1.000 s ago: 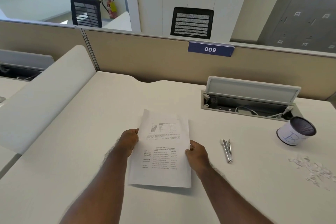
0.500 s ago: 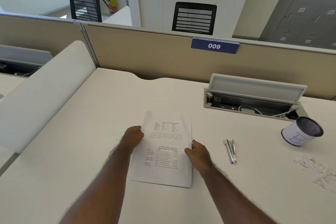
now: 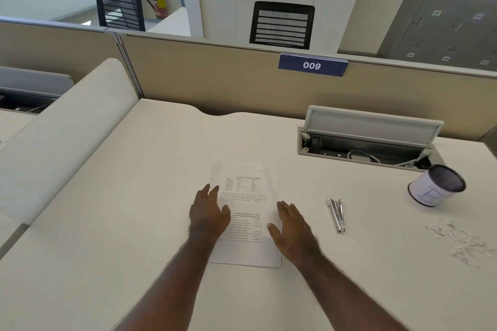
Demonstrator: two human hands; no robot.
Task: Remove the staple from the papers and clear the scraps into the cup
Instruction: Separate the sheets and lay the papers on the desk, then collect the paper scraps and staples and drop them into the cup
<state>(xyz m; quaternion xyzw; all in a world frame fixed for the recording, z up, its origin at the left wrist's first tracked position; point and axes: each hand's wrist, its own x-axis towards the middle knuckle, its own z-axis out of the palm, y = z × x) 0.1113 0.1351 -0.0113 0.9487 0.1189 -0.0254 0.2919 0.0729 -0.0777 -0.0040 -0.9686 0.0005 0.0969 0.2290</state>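
The printed papers (image 3: 248, 196) lie flat on the white desk in front of me. My left hand (image 3: 208, 213) rests open, palm down, on their left edge. My right hand (image 3: 291, 228) is open at their right edge, fingers spread, holding nothing. A metal staple remover (image 3: 336, 213) lies on the desk to the right of the papers. Further right stands a mesh cup (image 3: 437, 187) wrapped in white paper, tilted. White paper scraps (image 3: 462, 243) are scattered near the right edge. I cannot make out the staple.
An open cable tray (image 3: 368, 140) with wires sits at the back right of the desk (image 3: 134, 196). A beige partition (image 3: 215, 75) with a "009" label bounds the far side. A padded white divider (image 3: 59, 142) runs along the left.
The papers went from being held up in both hands to lying flat on the desk. Both hands have let go and opened.
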